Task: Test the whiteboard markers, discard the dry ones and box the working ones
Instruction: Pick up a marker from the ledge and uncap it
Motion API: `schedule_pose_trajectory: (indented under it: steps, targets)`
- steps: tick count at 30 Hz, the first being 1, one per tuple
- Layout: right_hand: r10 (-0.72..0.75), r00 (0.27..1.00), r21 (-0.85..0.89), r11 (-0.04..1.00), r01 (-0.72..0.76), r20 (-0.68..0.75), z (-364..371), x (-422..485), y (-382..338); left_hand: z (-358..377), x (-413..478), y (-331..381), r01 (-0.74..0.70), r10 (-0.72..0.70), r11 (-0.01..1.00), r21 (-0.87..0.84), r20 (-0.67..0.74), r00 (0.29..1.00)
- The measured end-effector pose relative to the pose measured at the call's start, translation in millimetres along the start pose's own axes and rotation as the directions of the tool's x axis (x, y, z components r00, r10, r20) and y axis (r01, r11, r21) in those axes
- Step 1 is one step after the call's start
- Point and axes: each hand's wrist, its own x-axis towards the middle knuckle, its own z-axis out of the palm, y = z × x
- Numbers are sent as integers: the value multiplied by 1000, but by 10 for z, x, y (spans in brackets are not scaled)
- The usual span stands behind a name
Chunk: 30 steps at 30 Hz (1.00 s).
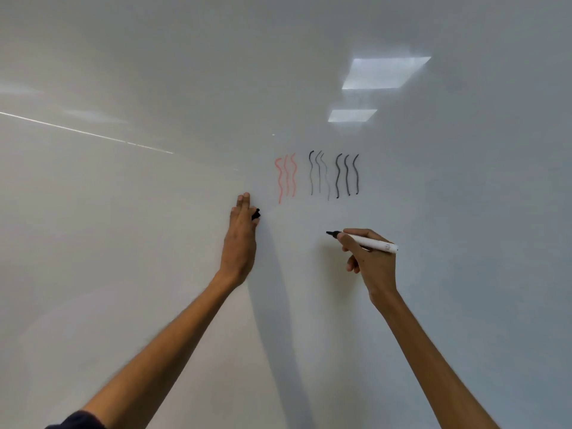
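The right hand [370, 261], fingers curled, grips a white-barrelled marker [370, 242], black tip bare, while the left hand [240, 243], fingers straight, pinches a black cap [256, 214].

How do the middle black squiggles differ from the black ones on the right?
The middle squiggles start black but fade to thin grey lower down; the right squiggles stay dark and thick throughout. The middle squiggles end at uneven heights; the right squiggles end nearly level. Both are three wavy vertical strokes on the whiteboard.
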Motion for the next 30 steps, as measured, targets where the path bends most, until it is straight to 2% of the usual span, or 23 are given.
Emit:
schedule_pose_trajectory:
  steps: [3,7,12,18,22,30]
  targets:
    - [75,997,52,996,-75,-2,77,-156,113,-53,-260,-12,17,-16,1000,-26,42,999]
    - [177,984,91,980,-179,28,190,-328,255,-166,-664,-4,-70,70,998,2,88,994]
    - [260,956,64,961,-270,136,294,-568,398,-284,-1191,31,89,-62,982,-167,160,985]
    - [337,921,15,938,-346,197,362,-896,568,-326,-1593,45,141,-100,976,-166,233,967]
    - [374,900,-20,925,-380,222,375,-1057,647,-369,-1720,66,89,-57,992,-95,292,955]
    - [426,871,-71,904,-422,243,401,-1263,717,-404,-1865,102,-14,39,997,-73,356,934]
